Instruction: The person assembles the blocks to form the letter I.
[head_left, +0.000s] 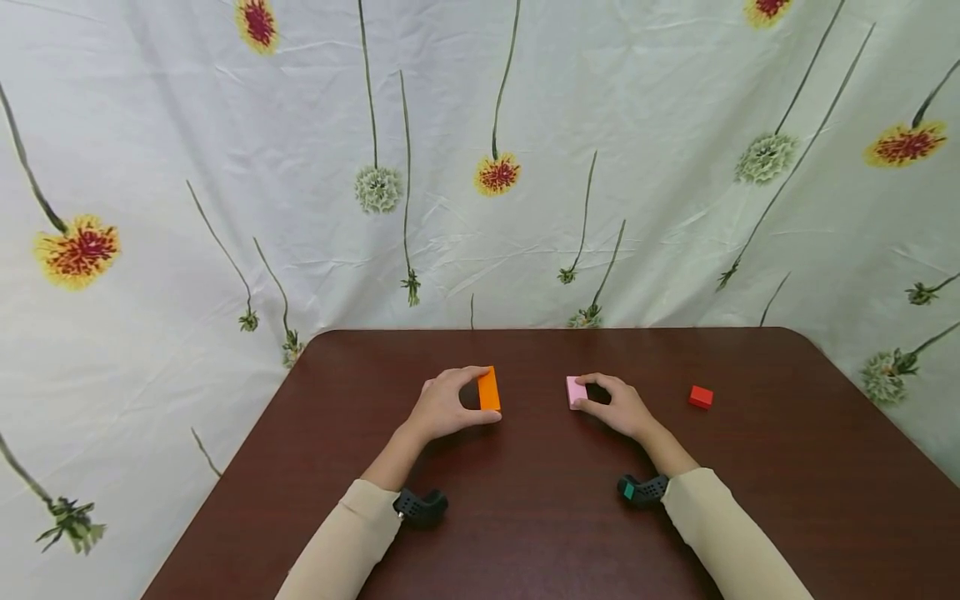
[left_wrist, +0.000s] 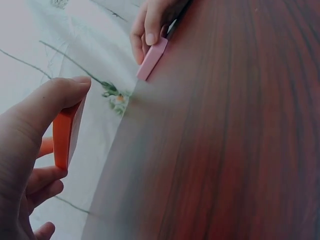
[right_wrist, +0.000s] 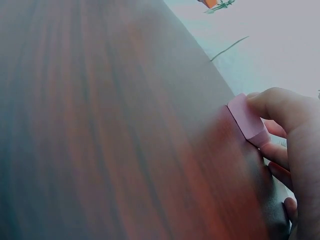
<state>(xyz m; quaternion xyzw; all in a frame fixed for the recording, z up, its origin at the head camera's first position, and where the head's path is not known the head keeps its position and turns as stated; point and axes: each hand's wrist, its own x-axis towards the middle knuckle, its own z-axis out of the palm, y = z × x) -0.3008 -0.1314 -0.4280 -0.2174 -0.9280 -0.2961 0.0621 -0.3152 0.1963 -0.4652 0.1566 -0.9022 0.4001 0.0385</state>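
Note:
Between thumb and fingers, my left hand (head_left: 447,406) pinches an orange rectangular block (head_left: 489,390) by its two ends. In the left wrist view the orange block (left_wrist: 67,134) hangs in the grip, with the thumb on its top end and a finger at its lower end. To the right, my right hand (head_left: 617,406) grips a smaller pink block (head_left: 576,392) by its ends. The pink block (right_wrist: 247,119) lies right at the tabletop in the right wrist view. A gap of bare tabletop separates the two blocks.
A small red block (head_left: 701,397) lies to the right of my right hand on the dark brown table (head_left: 525,517). Behind the table's far edge hangs a white flower-patterned cloth (head_left: 450,250). Both wrists wear black straps (head_left: 422,507).

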